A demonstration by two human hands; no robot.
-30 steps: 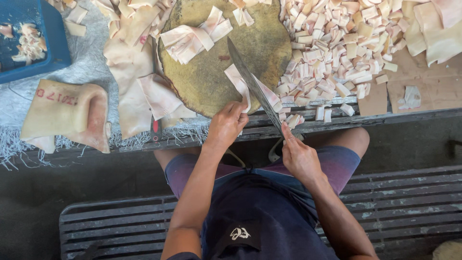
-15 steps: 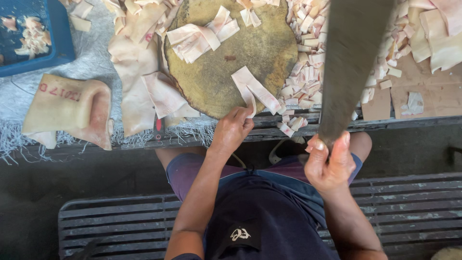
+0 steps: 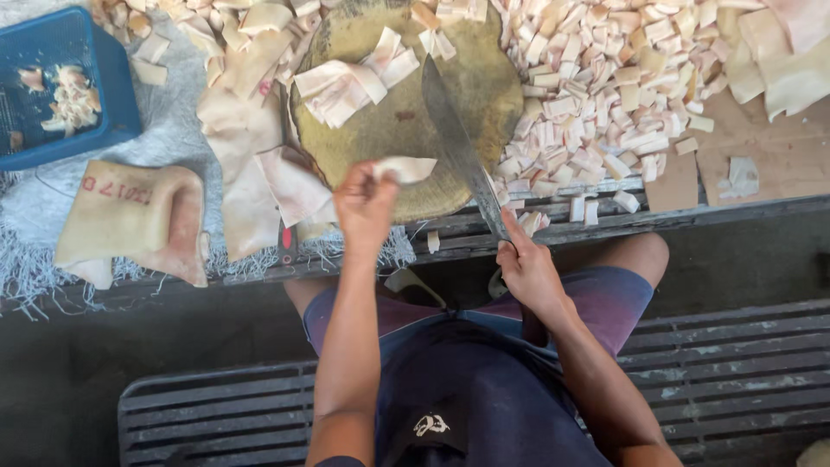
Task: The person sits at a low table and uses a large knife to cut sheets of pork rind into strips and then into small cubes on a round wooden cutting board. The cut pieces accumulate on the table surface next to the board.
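Note:
My right hand (image 3: 527, 272) grips the handle of a long cleaver (image 3: 458, 147), whose blade lies down across the round wooden chopping block (image 3: 389, 130). At the block's near edge my left hand (image 3: 365, 203) pinches a pale strip of skin (image 3: 405, 169), just left of the blade. Another stack of pale strips (image 3: 350, 82) lies on the far left part of the block.
A heap of small cut pieces (image 3: 605, 95) lies right of the block. Large uncut pale sheets (image 3: 251, 173) lie left of it. A blue tray (image 3: 60, 82) with scraps sits far left, a folded marked sheet (image 3: 130, 220) below it. Cardboard (image 3: 769, 164) is at right.
The cleaver was raised high half a second ago and has come down onto the block. My left hand shifted left with the strip, which now looks shorter.

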